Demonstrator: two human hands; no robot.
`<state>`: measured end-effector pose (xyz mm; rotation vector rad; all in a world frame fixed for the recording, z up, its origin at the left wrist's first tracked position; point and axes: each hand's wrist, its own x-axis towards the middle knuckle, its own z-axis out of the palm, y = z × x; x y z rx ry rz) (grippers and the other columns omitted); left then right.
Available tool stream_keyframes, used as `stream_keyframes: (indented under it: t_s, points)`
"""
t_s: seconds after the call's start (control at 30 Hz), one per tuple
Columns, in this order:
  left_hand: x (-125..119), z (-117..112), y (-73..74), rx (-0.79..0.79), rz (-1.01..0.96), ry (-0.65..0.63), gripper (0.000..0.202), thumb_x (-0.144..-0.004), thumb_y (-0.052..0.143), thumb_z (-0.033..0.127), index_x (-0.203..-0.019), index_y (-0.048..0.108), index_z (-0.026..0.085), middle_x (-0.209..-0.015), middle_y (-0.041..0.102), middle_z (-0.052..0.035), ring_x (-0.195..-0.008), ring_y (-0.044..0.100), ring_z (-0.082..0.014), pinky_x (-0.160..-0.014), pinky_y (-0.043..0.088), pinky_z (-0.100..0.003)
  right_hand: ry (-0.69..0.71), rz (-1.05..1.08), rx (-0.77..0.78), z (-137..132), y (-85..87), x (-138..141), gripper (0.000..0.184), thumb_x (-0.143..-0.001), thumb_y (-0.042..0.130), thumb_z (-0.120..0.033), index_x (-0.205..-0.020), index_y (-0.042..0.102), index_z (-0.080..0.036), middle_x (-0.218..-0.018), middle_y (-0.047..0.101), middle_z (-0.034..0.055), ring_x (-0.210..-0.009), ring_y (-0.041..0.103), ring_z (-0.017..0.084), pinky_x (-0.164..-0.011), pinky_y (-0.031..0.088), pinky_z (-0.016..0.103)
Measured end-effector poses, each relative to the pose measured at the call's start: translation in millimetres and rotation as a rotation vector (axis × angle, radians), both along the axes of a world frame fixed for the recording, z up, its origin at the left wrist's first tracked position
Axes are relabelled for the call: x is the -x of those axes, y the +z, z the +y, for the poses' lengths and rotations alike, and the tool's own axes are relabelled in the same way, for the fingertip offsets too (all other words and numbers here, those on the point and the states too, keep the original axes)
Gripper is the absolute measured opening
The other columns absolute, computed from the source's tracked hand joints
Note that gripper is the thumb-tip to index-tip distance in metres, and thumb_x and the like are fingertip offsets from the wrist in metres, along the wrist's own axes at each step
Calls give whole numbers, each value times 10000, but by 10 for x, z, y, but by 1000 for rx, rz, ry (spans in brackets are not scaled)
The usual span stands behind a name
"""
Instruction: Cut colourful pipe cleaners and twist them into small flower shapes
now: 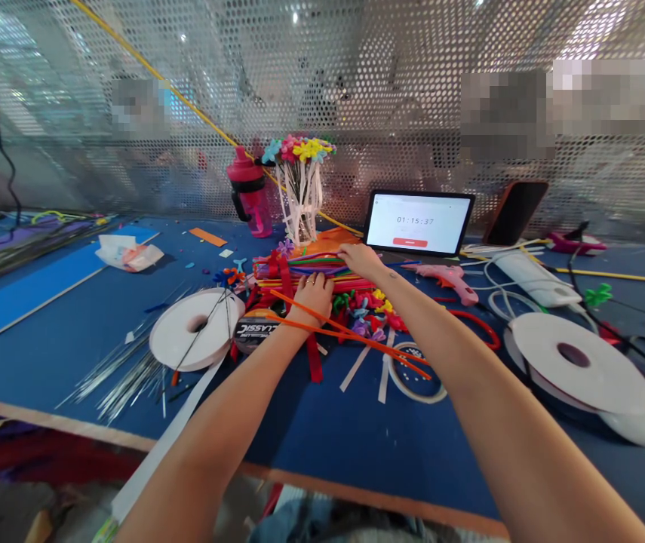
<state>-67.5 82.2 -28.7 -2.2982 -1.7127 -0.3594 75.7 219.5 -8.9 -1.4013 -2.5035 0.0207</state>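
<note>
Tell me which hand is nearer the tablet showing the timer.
Right. The right hand is at the far side of the colourful bundle, by the lower-left corner of the tablet; the left hand is farther off, at the near side.

On the tbl [356, 430], strand bundle [322, 264] sits mid, bottle [253, 197] & flower bunch [299, 188] behind, tablet [419, 219] behind/R w/ phone [517, 213] further R, glue gun [451, 280] R, 1st reel [175, 335] & wires [133, 377] L, 2nd reel [605, 377] far R.

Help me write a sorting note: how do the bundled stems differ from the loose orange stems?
The bundled stems are many-coloured; the loose orange stems share one colour. The bundled stems lie packed side by side; the loose orange stems slant, splayed at one end. Both are long and thin.
</note>
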Motion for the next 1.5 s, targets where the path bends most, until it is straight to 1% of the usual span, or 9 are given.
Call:
stream_keyframes:
  t_s: [0.2,0.37,0.53,0.67,0.73,0.93,1.1,1.3,1.5]
  points:
    - [4,15,-38,16,-2,14,375,-836,434,243,-1194,491,148,-1324,474,-138,-1240,417,-269,-1033,315,-484,51,92,8,-33,42,-6,227,-881,464,-279,-1001,634,-190,-943,693,59,-873,616,179,-749,416,249]
    - [51,37,-28,31,-21,11,389,-852,437,307,-1220,480,189,-1294,514,-101,-1200,458,-243,-1034,316,-457,98,262,-52,-252,298,-233,220,-867,466,-239,-1021,594,-148,-966,683,60,-851,601,150,-745,412,232]
    - [70,21,50,61,-7,-3,370,-873,415,346,-1202,496,197,-1257,537,-93,-1153,497,-235,-1005,351,-423,164,210,-16,-1062,470,-546,298,-903,399,-385,-945,617,-187,-803,684,32,-707,594,142,-649,404,235]
    - [53,-37,122,56,-2,0,337,-873,436,343,-1153,525,178,-1186,568,-107,-1081,542,-232,-949,401,-392,214,6,-39,-1797,322,-562,345,-784,548,-528,-900,653,-220,-900,667,76,-893,562,237,-713,413,299]
    - [64,-62,175,51,-33,-31,312,-873,446,339,-1115,538,164,-1131,589,-107,-1029,566,-217,-895,438,-355,177,-148,-71,-1977,251,-528,281,-837,510,-433,-934,650,-209,-964,649,104,-947,533,261,-738,416,331]
    - [247,-52,563,17,-104,-44,217,-886,424,271,-981,569,140,-938,647,-91,-858,604,-175,-786,470,-301,76,-241,-173,-1863,410,-512,278,-902,396,-275,-975,655,-202,-990,645,108,-957,507,263,-697,419,331]
    - [509,-93,964,-109,-224,84,239,-863,407,245,-940,622,173,-825,672,-63,-780,616,-178,-761,465,-323,69,-244,-239,-1553,516,-454,349,-894,382,-182,-1157,603,-242,-1004,643,96,-979,493,253,-682,406,310]
    - [701,-397,1188,-439,-447,99,294,-890,335,243,-987,605,179,-949,675,-41,-907,609,-161,-844,446,-308,239,-257,-276,-1337,539,-583,503,-841,373,-29,-1315,466,-169,-1123,604,96,-997,491,212,-807,377,305]
    - [495,-892,1439,-802,-510,50,298,-959,222,271,-1085,476,179,-1245,528,-25,-1204,442,-131,-1006,365,-353,-12,-102,-463,-1578,950,-809,373,-904,326,-132,-1163,580,-218,-1020,594,83,-937,480,221,-693,369,301]
